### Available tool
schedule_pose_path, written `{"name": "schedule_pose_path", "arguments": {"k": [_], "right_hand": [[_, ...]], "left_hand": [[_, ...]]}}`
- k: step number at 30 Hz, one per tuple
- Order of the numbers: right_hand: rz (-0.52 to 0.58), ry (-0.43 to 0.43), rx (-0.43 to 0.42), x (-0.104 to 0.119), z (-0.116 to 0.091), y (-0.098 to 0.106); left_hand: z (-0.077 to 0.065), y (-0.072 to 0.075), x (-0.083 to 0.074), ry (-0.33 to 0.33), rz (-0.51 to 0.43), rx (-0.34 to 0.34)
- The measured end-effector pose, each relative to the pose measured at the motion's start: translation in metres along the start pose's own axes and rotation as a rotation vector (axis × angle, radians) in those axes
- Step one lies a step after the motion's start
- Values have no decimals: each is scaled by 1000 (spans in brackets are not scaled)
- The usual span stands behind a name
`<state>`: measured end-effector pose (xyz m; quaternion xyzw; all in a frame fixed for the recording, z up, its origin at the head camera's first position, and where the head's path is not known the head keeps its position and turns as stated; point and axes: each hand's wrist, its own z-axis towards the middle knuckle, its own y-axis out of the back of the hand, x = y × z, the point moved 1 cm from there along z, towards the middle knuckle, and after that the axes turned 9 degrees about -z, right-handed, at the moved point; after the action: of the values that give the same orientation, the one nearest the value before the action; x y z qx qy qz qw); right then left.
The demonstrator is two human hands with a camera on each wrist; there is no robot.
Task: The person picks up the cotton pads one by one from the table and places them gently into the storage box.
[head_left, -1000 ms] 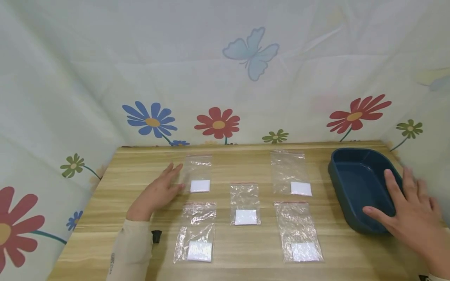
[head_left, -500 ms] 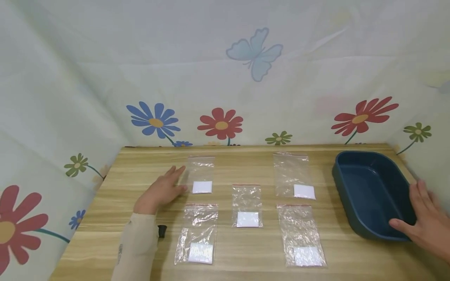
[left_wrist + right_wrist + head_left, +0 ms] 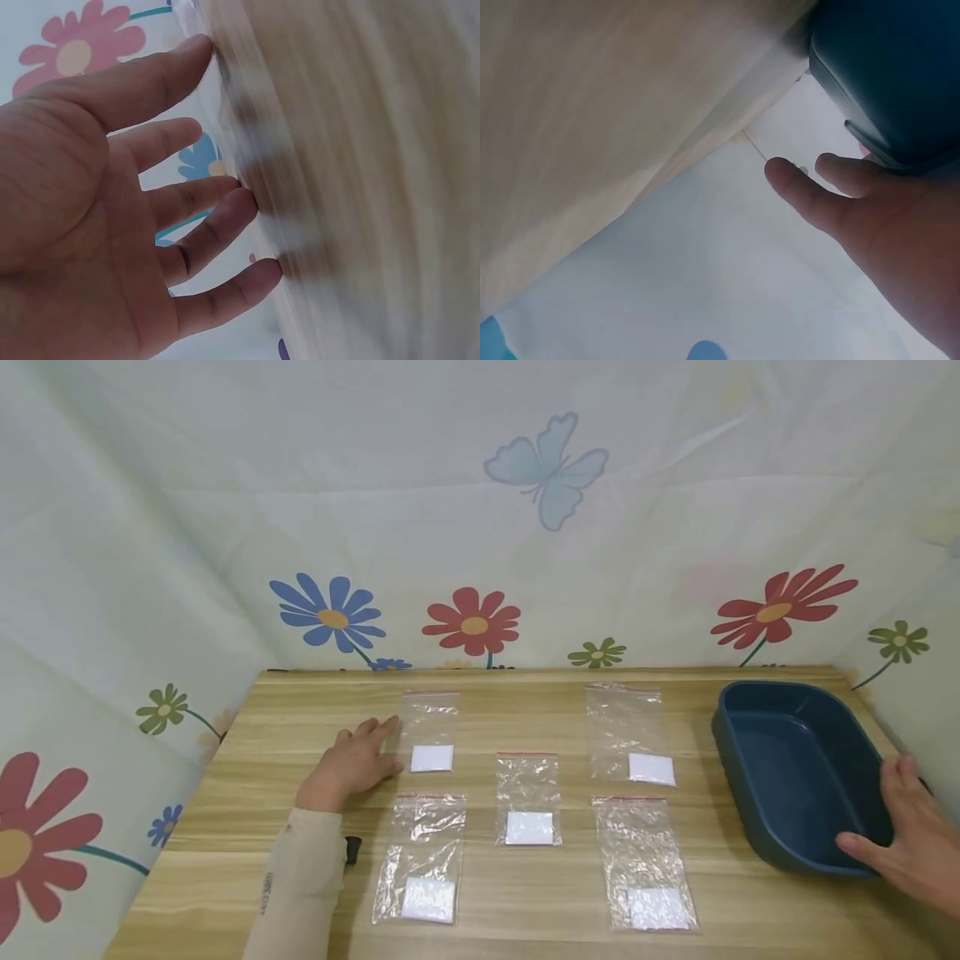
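My left hand (image 3: 354, 766) rests at the left edge of the back-left zip bag (image 3: 429, 722), fingers spread. In the left wrist view its fingertips (image 3: 262, 271) meet the tabletop and nothing lies in the palm. On the right, my right hand (image 3: 918, 839) holds the near right rim of a dark blue plastic tub (image 3: 738, 777), thumb over the inside and fingers along the outside. The right wrist view shows two straight fingers (image 3: 802, 191) beside the tub; the thumb is hidden there. Nothing shows inside the tub.
More clear zip bags with white slips lie on the wooden table (image 3: 525, 902): a middle one (image 3: 528, 785), back-right (image 3: 622, 727), front-right (image 3: 637, 843) and front-left (image 3: 427, 847). A small black object (image 3: 352, 849) sits by the left sleeve. Flowered curtains (image 3: 420, 527) enclose the table.
My right hand has moved from above the tub's interior to its right rim. The left hand stays beside the back-left bag. The view has shifted slightly.
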<state>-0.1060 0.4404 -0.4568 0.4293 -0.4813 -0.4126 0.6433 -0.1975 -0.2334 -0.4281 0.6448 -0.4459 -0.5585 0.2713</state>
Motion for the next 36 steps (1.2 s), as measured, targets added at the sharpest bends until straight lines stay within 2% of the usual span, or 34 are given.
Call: {"name": "schedule_pose_path", "arguments": {"k": [3,10,15,21,27,36], "right_hand": [[-19,-15,30,5,4,0],[89,-82,194,26,15,1],[137,-68,197,33,17,3],[160,-50,202,23,14,1],[134,-52,204,15,11,0],[91,-67,218,16,15,1]], "left_hand": [[2,-1,0,7,30,3],[5,-1,-5,29,-1,-10],[9,-6,-10,50,-12,-25],[9,-6,-13,49,-10,-40],[8,-6,-18,28,-40,-46],[7,-4,-22,30,-49,-55]]}}
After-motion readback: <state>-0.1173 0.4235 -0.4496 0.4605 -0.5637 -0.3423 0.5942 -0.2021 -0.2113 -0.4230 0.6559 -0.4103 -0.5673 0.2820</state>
